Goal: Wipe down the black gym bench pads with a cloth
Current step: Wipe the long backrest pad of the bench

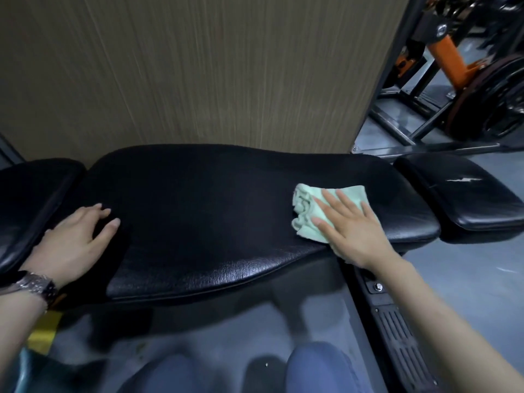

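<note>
Gym, padded bench (226,222), weight plates (493,100), steel frames (411,100)

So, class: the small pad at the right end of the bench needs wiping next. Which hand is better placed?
Right. The right hand already presses the green cloth beside the small right pad; the left hand rests far left.

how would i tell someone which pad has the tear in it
Start at the long middle pad where the right hand presses the green cloth. The torn pad is the small one just past its right end, the only one with a white scuff on top.
</note>
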